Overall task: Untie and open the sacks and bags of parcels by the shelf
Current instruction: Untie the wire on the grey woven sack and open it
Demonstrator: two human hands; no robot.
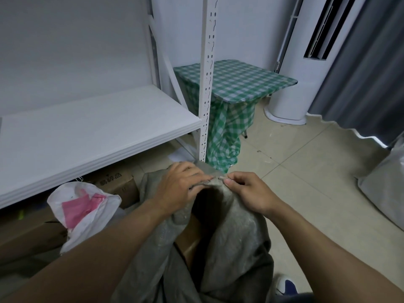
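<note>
**Grey sack open at the mouth, other bags yet to check**

You have the grey sack (231,232) at lower centre of the frame, on the floor just in front of the white shelf (98,127). Your left hand (179,186) curls over the far rim and grips the fabric. Your right hand (249,193) pinches the same rim between thumb and forefinger, just beside the left. The mouth gapes between your forearms, showing a dark interior and a brown carton (190,239) inside, so this sack looks untied and largely opened. You may only need to spread the rim wider.

At lower left, a white bag (87,217) holding something pink leans against cardboard boxes (118,184) under the shelf. Whether it is tied, you cannot tell from here. A silvery bag (384,189) at the right edge looks untouched and probably remains to do.
</note>
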